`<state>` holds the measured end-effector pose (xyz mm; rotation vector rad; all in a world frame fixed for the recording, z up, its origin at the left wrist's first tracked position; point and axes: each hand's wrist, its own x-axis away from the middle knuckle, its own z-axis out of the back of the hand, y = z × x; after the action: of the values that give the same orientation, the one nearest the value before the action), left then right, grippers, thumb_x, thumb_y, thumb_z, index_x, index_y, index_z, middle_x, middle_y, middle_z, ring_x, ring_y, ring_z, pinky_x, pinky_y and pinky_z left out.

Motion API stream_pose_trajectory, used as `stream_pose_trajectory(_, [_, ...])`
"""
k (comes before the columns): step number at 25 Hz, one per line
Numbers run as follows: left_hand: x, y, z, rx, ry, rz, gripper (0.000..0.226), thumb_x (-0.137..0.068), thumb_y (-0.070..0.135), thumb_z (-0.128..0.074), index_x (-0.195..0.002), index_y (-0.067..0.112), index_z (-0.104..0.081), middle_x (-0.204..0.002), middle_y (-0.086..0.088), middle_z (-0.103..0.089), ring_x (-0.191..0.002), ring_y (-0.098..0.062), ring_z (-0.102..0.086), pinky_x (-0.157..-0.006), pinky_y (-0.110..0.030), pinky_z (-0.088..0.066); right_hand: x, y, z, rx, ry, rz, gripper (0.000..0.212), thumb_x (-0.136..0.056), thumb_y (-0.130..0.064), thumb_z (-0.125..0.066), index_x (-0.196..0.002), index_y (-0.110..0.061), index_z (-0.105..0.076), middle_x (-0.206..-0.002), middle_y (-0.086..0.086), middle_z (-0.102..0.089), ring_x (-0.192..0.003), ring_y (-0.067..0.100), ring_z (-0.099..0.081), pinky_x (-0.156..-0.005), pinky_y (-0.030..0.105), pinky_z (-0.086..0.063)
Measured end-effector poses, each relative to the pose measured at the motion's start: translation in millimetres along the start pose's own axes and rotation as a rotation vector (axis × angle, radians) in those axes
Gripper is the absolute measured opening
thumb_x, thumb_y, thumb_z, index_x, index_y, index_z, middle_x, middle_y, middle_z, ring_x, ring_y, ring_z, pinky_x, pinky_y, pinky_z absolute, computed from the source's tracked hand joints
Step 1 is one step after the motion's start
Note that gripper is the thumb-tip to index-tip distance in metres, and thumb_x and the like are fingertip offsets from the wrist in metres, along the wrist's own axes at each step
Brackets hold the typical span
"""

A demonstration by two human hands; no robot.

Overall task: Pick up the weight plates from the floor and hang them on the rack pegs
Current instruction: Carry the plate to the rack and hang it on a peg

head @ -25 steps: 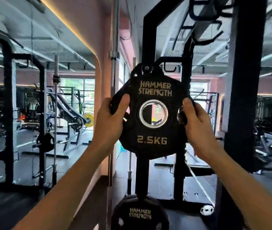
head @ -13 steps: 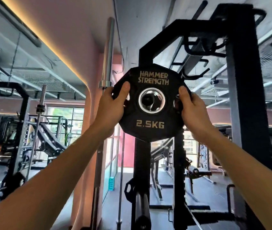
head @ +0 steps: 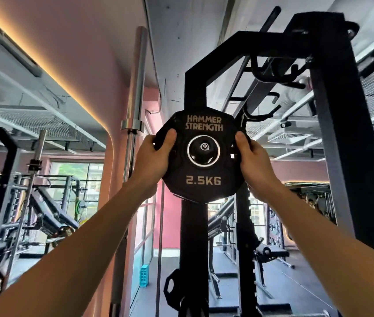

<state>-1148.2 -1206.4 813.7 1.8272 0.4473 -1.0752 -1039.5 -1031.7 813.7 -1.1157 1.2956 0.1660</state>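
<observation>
A tall black steel rack rises ahead, its upright running up to an angled top beam. Beside its left edge stands an upright chrome barbell against the pink wall. High on the rack's upright, a black rubber weight plate marked 2.5KG is held flat-on, the end of a black rack peg showing inside its steel-ringed centre hole. The left hand grips the plate's left edge, thumb over the face; the right hand grips its right edge likewise.
</observation>
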Motion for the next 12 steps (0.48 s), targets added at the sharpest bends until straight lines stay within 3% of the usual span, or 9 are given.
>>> stream_pose_trajectory(3, [-7, -22, -5, 0.024, 0.003, 0.028, 0.037, -0.093, 0.043, -0.060, -0.114, 0.013, -0.055, -0.097, 0.005, -0.067, -0.074, 0.003, -0.069, -0.060, -0.015, -0.054, -13, 19, -3, -0.025, -0.034, -0.046, 0.043, -0.093, -0.054, -0.050, -0.112, -0.018, -0.063, -0.108, 0.006, -0.072, -0.100, 0.025, -0.069, -0.092, 0.047, -0.055])
stream_pose_trajectory(5, [-13, -33, -6, 0.018, -0.012, 0.039, 0.036, -0.094, 0.042, -0.058, -0.115, 0.013, -0.053, -0.095, 0.005, -0.066, -0.066, 0.006, -0.068, -0.055, -0.012, -0.051, -19, 31, -4, -0.014, -0.054, -0.075, 0.034, -0.095, -0.051, -0.049, -0.104, -0.022, -0.063, -0.106, 0.007, -0.071, -0.099, 0.025, -0.069, -0.092, 0.046, -0.055])
stream_pose_trajectory(9, [-25, -50, -7, 0.002, -0.026, 0.055, 0.038, -0.095, 0.039, -0.058, -0.119, 0.012, -0.050, -0.098, 0.004, -0.065, -0.075, -0.001, -0.067, -0.054, -0.011, -0.051, -26, 47, -8, -0.017, -0.075, -0.096, 0.028, -0.100, -0.044, -0.044, -0.093, -0.023, -0.061, -0.091, 0.001, -0.070, -0.082, 0.012, -0.068, -0.077, 0.029, -0.056])
stream_pose_trajectory(12, [-33, -62, -9, -0.008, -0.041, 0.082, 0.041, -0.095, 0.040, -0.059, -0.122, 0.011, -0.050, -0.103, 0.002, -0.065, -0.083, -0.004, -0.066, -0.056, -0.012, -0.051, -32, 57, -9, -0.014, -0.078, -0.115, 0.029, -0.100, -0.042, -0.043, -0.088, -0.022, -0.060, -0.083, 0.000, -0.069, -0.076, 0.013, -0.066, -0.079, 0.034, -0.054])
